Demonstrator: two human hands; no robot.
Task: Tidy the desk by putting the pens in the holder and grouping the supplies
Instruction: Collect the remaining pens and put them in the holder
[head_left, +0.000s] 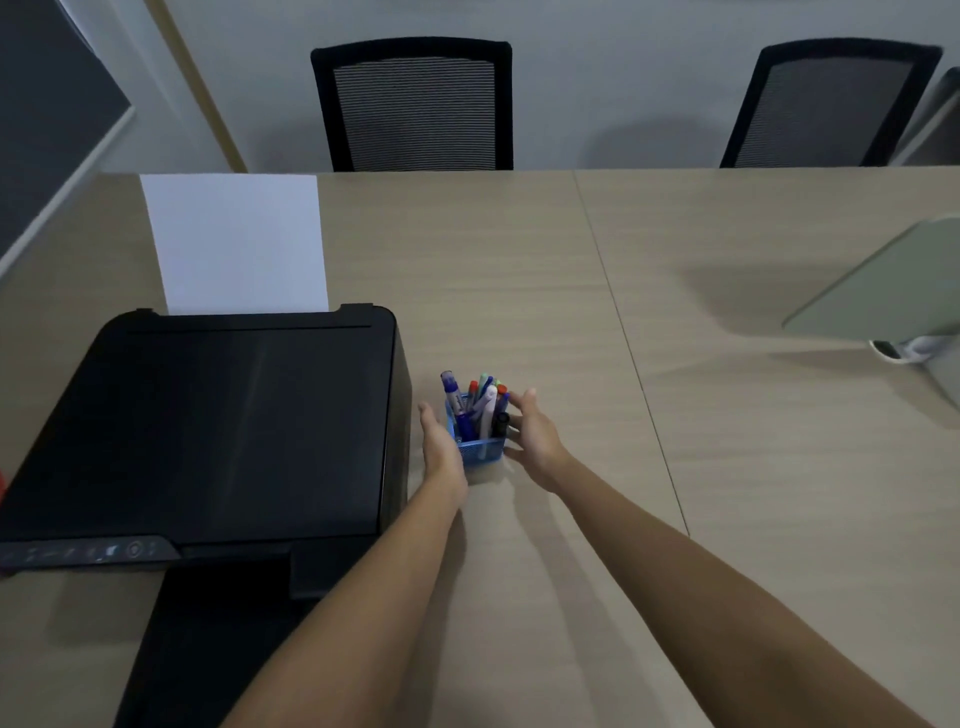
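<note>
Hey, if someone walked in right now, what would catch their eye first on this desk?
Probably the blue mesh holder packed with pens, mid-desk, flanked by the left hand and right hand. Next, the big black printer on the left, with white paper standing up behind it.

In front of you is a light wood-grain worktop (519, 260) with a seam running from far to near. On its left side stands a black printer (208, 421) with white paper (236, 244) in the rear feed. Just beside it, to the right, stands a blue mesh pen holder (480, 447). At the right edge stands a pale green stand (883, 286).
</note>
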